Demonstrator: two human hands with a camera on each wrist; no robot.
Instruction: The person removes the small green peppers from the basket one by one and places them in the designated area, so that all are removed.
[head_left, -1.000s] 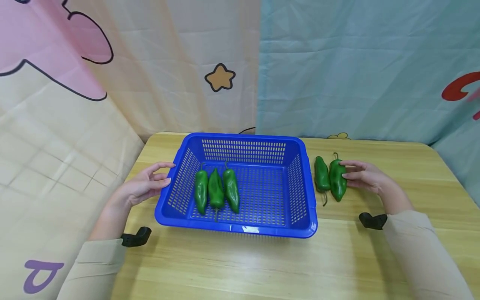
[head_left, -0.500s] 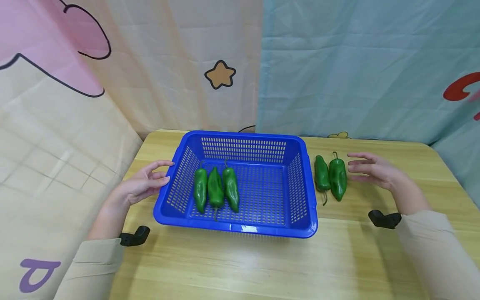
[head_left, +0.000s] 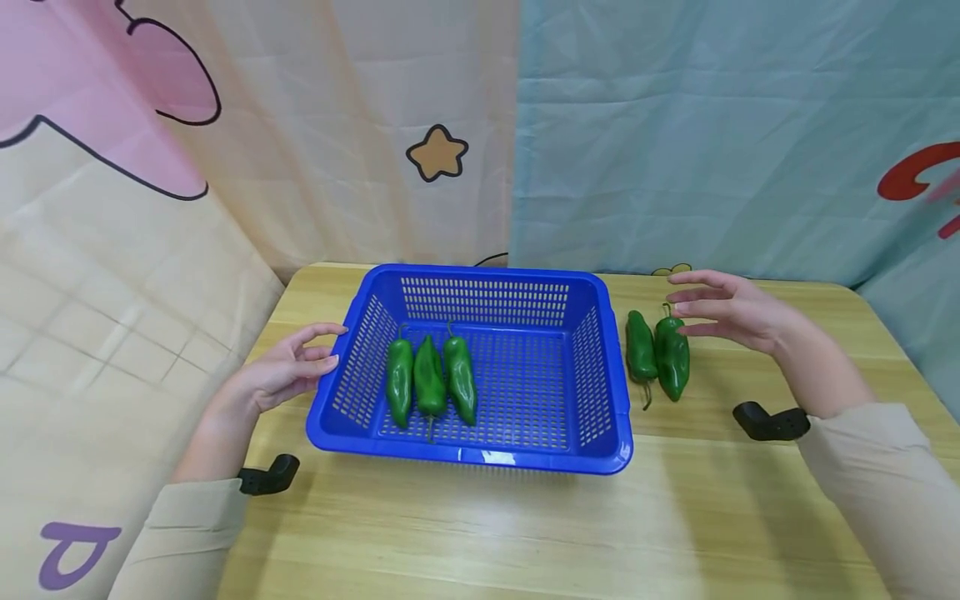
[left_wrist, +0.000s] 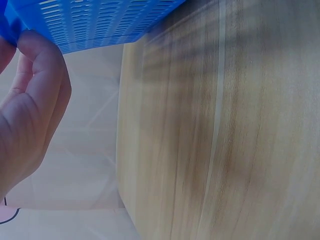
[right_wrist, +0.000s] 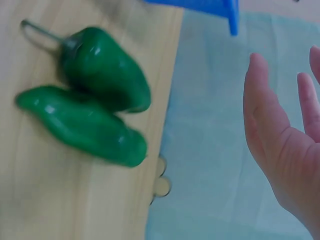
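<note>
A blue plastic basket (head_left: 555, 461) with slotted walls holds three green peppers lying side by side, the middle pepper (head_left: 430, 382) pointing the other way. My left hand (head_left: 281, 371) holds the basket's left rim, thumb and fingertips at its edge; in the left wrist view the basket wall (left_wrist: 95, 22) rises above the table. To the right of the basket, two more green peppers lie together: a slimmer pepper (head_left: 641, 348) and a plumper pepper (head_left: 672, 360). My right hand (head_left: 738, 312) hovers over the far end of the plumper one, fingers spread and holding nothing.
The wooden table (head_left: 480, 533) extends in front of the basket and to its right. A patterned curtain (head_left: 435, 217) hangs along the back edge, and another printed cloth (head_left: 112, 333) covers the left side. A black wrist mount (head_left: 771, 422) sits on the right forearm.
My right hand has let its fingers come off the plumper pepper, drawn right, then lifted and shifted back over its stem end. The left hand, basket and peppers stay put.
</note>
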